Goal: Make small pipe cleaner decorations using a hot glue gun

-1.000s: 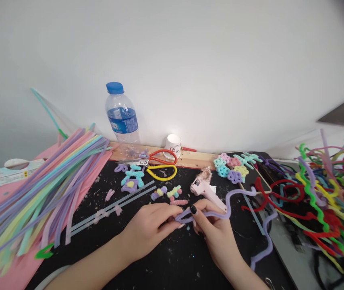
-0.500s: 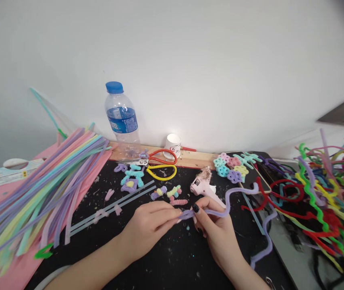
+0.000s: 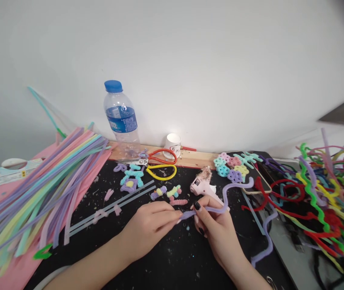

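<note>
A lavender pipe cleaner (image 3: pixel 225 197) runs between my two hands over the black mat. My left hand (image 3: pixel 155 221) pinches its left end between thumb and fingers. My right hand (image 3: pixel 211 219), with dark nails, grips it a short way to the right, and the wavy free end sticks out past that hand toward the upper right. The short piece between the hands looks bunched or doubled; its exact shape is partly hidden by fingers. Just behind my right hand lies a pink glue gun (image 3: pixel 202 183). Small fuzzy coiled pieces (image 3: pixel 175 192) lie beyond my fingertips.
Straight pastel pipe cleaners (image 3: pixel 48 181) are heaped at left, tangled bright ones (image 3: pixel 326 201) at right. Behind stand a water bottle (image 3: pixel 121 117) and a paper cup (image 3: pixel 173 144), with scissors (image 3: pixel 161 165) before them. Glue sticks (image 3: pixel 111 207) and pipe-cleaner flowers (image 3: pixel 231 167) lie on the mat.
The pipe cleaner's free end has swung slightly left and up. The piece between my hands looks narrower and more tightly gathered. Both hands stay in nearly the same place.
</note>
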A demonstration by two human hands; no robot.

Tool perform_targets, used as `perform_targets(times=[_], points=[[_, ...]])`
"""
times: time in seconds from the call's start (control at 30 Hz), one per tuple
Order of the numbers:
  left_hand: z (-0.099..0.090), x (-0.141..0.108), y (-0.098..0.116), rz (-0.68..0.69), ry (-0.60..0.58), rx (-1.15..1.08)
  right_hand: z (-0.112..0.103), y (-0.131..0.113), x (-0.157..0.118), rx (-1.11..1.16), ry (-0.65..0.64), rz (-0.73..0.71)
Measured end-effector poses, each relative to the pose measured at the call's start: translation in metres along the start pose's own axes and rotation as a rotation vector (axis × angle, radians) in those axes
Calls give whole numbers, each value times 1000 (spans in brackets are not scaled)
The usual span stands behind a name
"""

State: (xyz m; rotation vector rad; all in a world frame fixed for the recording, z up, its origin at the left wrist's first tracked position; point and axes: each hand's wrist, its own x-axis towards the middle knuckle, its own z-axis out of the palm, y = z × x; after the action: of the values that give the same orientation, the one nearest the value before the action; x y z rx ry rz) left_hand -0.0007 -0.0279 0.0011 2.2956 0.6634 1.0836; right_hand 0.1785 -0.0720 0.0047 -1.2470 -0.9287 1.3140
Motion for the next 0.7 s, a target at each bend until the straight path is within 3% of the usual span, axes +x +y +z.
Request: perform_targets(times=[0.37,0.7], points=[[0,2,2,-52,-52,-18,0,-4,2,-134,40,-4],[1,2,2,-152,19,-75,1,-6,2,-117,64,-12]])
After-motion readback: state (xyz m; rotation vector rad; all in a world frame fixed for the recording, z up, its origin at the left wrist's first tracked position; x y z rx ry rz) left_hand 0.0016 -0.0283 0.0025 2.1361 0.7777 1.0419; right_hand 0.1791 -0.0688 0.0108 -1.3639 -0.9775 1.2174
